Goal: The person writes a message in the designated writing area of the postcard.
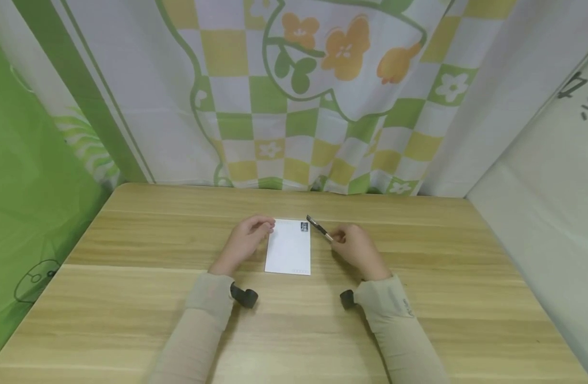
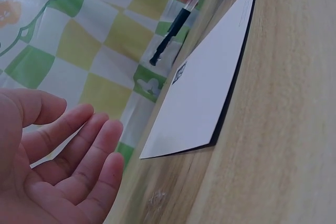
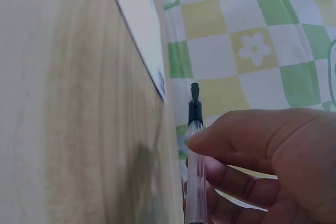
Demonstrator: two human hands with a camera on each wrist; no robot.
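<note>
A white postcard-like sheet [image 1: 288, 250] with a small dark stamp [image 1: 304, 226] in its upper right corner lies upright before me on the wooden table. My right hand [image 1: 358, 246] pinches a clear-barrelled pen [image 3: 196, 182] between thumb and fingers. The pen's black cap [image 2: 172, 36] points away and to the left, close by the stamped corner. At the sheet's upper left edge is my left hand [image 1: 248, 237]. Its fingers [image 2: 100, 150] are loosely bent and hold nothing, with the palm showing in the left wrist view.
The wooden table [image 1: 178, 218] reaches back to a checked, flowered curtain [image 1: 298, 128]. Green fabric [image 1: 34, 160] hangs at the left and a pale wall [image 1: 553, 202] stands at the right. Dark wrist cameras [image 1: 244, 296] sit at both cuffs. A thin black wire loop [image 1: 20, 282] shows beyond the left edge.
</note>
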